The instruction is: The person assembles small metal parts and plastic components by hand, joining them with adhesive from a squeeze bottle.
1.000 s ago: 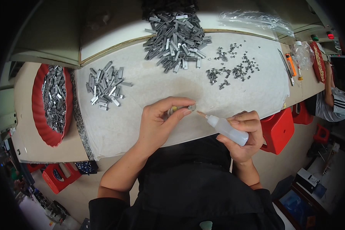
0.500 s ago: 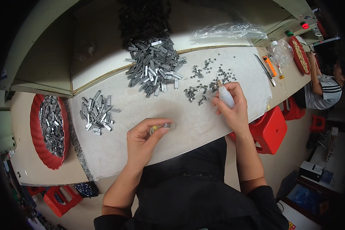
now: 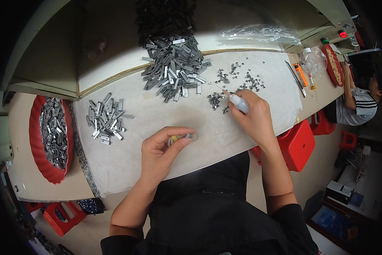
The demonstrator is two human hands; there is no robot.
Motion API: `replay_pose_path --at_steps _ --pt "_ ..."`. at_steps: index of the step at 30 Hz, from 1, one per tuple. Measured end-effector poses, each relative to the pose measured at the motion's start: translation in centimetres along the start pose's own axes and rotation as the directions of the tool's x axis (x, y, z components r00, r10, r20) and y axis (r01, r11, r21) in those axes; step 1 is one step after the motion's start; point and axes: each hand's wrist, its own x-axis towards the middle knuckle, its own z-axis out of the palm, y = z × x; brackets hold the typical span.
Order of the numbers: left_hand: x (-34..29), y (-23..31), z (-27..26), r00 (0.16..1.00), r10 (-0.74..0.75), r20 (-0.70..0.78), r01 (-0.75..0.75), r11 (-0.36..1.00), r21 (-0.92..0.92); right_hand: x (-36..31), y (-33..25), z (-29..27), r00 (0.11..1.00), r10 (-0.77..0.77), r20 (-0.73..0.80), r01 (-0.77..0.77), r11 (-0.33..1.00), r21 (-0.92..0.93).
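My left hand [image 3: 159, 148] is closed over the white-covered table, pinching a small grey metal piece [image 3: 188, 136] between thumb and fingertips. A yellowish and clear roundish thing [image 3: 173, 139] shows under its fingers; its kind cannot be made out. In my right hand [image 3: 259, 117] is a small white squeeze bottle [image 3: 239, 104] with a thin needle tip, tilted up and to the left. The tip hovers by scattered tiny metal parts [image 3: 216, 100]. Beyond my hands lies a heap of grey metal strips [image 3: 174, 68], and a smaller pile [image 3: 106, 119] sits to the left.
A red scalloped tray [image 3: 37, 140] of metal strips stands at far left. A shelf edge [image 3: 114, 78] borders the back. An orange cutter [image 3: 300, 75], tweezers [image 3: 296, 79] and a plastic bag [image 3: 259, 35] lie rightward. A co-worker [image 3: 361, 100] sits at far right, beyond red stools [image 3: 301, 144].
My right hand has shifted left with the bottle, whose needle tip now points up-left instead of up. My left hand still pinches the metal piece. The whole view has shifted slightly.
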Motion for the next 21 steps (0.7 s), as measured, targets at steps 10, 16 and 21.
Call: replay_pose_path --at_steps 10,16,21 --pt "-0.2 -0.2 0.1 0.998 0.033 -0.046 -0.033 0.999 -0.001 0.4 -0.3 -0.1 0.999 0.033 0.038 -0.032 0.999 -0.025" --pt "-0.3 -0.7 -0.1 0.992 0.093 -0.083 -0.089 0.995 0.049 0.1 -0.5 0.2 1.0 0.021 -0.001 -0.021 0.986 0.164" --pt "0.0 -0.7 0.2 0.986 0.148 -0.074 -0.141 0.986 0.092 -1.4 -3.4 1.6 0.975 -0.201 0.091 0.118 0.824 0.554"
